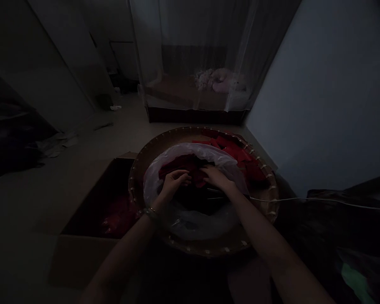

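In the dim light, a round woven bamboo tray (158,141) holds an open clear plastic bag (193,223). Dark red pieces (177,162), perhaps cloth, lie inside the bag. My left hand (175,182) is over the left of the bag, its fingers curled and pressed together; what they hold, if anything, is too dark to make out. My right hand (215,176) reaches in from the right, its fingertips closed on a red piece (199,180) at the middle. Below the hands, the bag's inside is nearly black.
More red pieces (237,153) lie at the tray's back right. A cardboard box (82,245) with red items stands at the left. A white cord (304,199) runs from the tray to the right. Behind stands a bed with a net (190,25); a pale wall (329,93) is on the right.
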`<state>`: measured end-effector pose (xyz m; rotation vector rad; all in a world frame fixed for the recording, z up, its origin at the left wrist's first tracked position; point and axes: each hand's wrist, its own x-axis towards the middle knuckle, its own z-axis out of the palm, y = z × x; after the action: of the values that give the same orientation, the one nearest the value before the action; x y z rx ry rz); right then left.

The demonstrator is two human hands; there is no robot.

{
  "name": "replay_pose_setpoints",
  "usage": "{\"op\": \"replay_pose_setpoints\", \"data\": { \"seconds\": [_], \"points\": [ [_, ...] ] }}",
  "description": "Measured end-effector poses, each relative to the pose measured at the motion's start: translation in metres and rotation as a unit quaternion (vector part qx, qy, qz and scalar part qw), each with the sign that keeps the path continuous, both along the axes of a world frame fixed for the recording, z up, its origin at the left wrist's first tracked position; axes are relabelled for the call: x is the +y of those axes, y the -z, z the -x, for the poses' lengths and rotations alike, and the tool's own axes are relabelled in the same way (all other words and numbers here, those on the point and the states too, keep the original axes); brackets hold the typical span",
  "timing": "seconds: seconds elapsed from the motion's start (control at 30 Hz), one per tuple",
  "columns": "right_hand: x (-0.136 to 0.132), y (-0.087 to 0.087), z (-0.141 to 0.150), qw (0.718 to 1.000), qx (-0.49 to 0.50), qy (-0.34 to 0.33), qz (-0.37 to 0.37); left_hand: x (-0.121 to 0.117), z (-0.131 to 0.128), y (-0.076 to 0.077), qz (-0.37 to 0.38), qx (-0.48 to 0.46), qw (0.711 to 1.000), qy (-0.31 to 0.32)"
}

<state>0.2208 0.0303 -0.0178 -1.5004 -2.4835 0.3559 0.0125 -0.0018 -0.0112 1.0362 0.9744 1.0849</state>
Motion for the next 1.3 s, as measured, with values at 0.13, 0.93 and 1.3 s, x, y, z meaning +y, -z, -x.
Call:
{"op": "replay_pose_setpoints", "data": {
  "seconds": [0.13,0.93,1.3],
  "points": [
    [0.001,-0.004,-0.008,0.998,0.051,-0.009,0.037,0.002,0.000,0.005,0.018,0.023,0.999,0.031],
    [-0.037,-0.017,0.035,0.966,0.131,-0.024,-0.223,0.003,-0.005,0.022,-0.130,0.145,0.978,0.074],
    [-0.042,-0.013,0.040,0.950,0.170,-0.003,-0.262,0.005,-0.003,0.022,-0.119,0.123,0.983,0.063]
  ]
}}
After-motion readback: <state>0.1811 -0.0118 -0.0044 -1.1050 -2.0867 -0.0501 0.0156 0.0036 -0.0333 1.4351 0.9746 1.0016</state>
